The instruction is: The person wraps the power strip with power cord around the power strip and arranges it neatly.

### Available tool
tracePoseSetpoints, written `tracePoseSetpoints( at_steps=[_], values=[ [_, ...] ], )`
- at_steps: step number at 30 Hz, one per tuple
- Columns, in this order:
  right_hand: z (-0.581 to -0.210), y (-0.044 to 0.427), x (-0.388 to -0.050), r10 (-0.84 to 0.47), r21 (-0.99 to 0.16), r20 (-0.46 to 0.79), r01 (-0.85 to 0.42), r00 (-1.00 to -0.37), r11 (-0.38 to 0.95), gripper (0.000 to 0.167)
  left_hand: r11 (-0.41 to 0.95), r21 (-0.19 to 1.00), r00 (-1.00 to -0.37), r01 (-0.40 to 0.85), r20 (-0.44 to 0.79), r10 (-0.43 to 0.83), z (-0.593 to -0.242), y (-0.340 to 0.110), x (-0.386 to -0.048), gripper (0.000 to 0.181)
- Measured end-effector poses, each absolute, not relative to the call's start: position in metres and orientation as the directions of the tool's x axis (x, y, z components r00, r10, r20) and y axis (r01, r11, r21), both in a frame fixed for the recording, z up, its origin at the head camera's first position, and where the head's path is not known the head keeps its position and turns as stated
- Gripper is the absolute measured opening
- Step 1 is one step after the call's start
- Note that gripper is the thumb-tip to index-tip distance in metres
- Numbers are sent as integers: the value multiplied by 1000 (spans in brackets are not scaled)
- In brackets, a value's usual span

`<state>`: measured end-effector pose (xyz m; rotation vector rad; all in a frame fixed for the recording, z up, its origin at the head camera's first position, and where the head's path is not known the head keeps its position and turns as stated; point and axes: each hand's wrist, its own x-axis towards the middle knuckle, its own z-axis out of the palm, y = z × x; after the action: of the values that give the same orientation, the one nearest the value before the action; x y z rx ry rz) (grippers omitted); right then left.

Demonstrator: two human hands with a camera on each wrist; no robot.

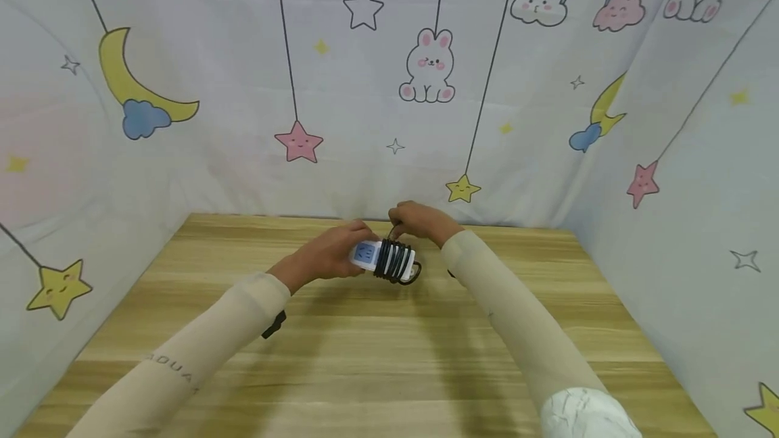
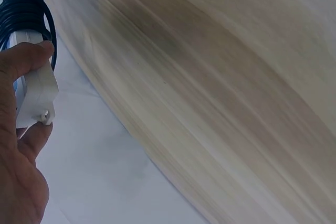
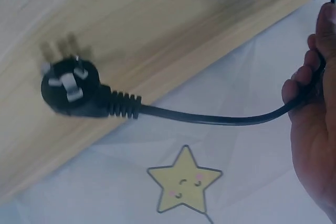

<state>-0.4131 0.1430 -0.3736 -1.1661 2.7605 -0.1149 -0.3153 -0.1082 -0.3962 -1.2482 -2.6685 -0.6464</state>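
A white power strip (image 1: 366, 256) with blue sockets is held by my left hand (image 1: 331, 252) near the far side of the table. In the left wrist view the thumb and fingers grip the white end of the strip (image 2: 39, 90). Several turns of black cord (image 1: 392, 260) wrap round its other half, with a small loop sticking out. My right hand (image 1: 418, 220), just above and to the right, holds the free run of the cord (image 3: 220, 120) in curled fingers. From that hand hangs a black plug (image 3: 71, 87) with metal prongs.
The wood-grain table (image 1: 365, 357) is bounded at the back and sides by white cloth (image 1: 243, 86) printed with stars, rabbits and moons. A black strap-like piece (image 1: 274, 324) shows under the left sleeve.
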Motion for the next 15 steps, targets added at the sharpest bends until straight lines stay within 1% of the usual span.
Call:
tracePoseSetpoints(
  at_steps=[3,8,11,15],
  values=[
    [-365,135,-409,-728,-69,-99,-725,-678,685,17,581,331,-665,744,282,691,-400,-104,-315,61],
    [-353,121,-401,-740,30,-122,-748,-661,663,14,587,331,-671,739,284,685,-405,-96,-317,61],
    [-347,117,-396,-734,80,-123,-744,-668,663,15,600,319,-678,733,280,679,-407,-91,-320,61],
    [-339,117,-388,-713,134,-100,-720,-694,681,15,617,294,-684,730,303,664,-408,-87,-326,60]
  ],
)
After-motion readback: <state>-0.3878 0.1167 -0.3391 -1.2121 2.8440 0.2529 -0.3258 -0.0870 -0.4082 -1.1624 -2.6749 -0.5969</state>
